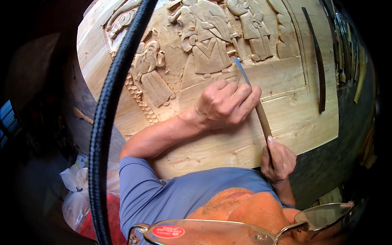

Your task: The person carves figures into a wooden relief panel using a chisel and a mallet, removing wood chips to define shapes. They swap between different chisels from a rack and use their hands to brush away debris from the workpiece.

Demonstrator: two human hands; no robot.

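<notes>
A pale wooden panel (196,151) carved in relief with robed figures (210,49) lies before me. A chisel (263,120) with a long dark handle and a flat metal blade slants across it, its tip at the lower right of the central figure. My left hand (228,102) is closed round the upper part of the chisel, knuckles up, resting over the plain wood below the carving. Lower down, my right hand (279,161) grips the handle near the panel's front edge, thumb along it.
A loose dark-handled tool (316,61) lies on the panel's right side. Many more tools (345,53) lie beyond its right edge. Plastic bags (75,183) sit at lower left. A thick braided black cord (112,85) crosses the left of the view. A wood scrap (81,115) lies left of the panel.
</notes>
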